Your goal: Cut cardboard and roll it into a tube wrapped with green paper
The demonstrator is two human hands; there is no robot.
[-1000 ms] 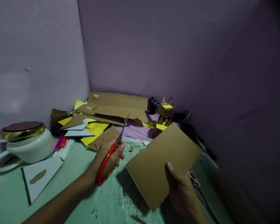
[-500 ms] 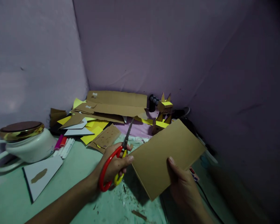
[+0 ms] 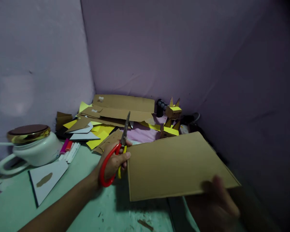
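A pair of scissors (image 3: 108, 166) with red and yellow handle loops sits in my left hand (image 3: 114, 161), blades pointing up and away. The same hand pinches the left edge of a flat brown cardboard piece (image 3: 174, 167) between thumb and fingers. The cardboard is tilted above the table, its broad face toward me. At its lower right edge is my right hand (image 3: 219, 206), blurred by motion. The right thumb shows over the cardboard's edge; the other fingers are too smeared to make out.
Cardboard strips (image 3: 125, 103) and yellow paper (image 3: 101, 135) lie against the wall. Two small cardboard boxes with pointed ears (image 3: 173, 112) stand at the back. On the left are a white mug (image 3: 38, 151), markers (image 3: 70, 153) and a white triangular piece (image 3: 50, 180). Scraps litter the green table (image 3: 87, 199).
The cardboard has turned nearly level and shifted right, with its left edge still at my left hand. My right hand has moved right and down along its lower edge. The scissors have tilted more upright.
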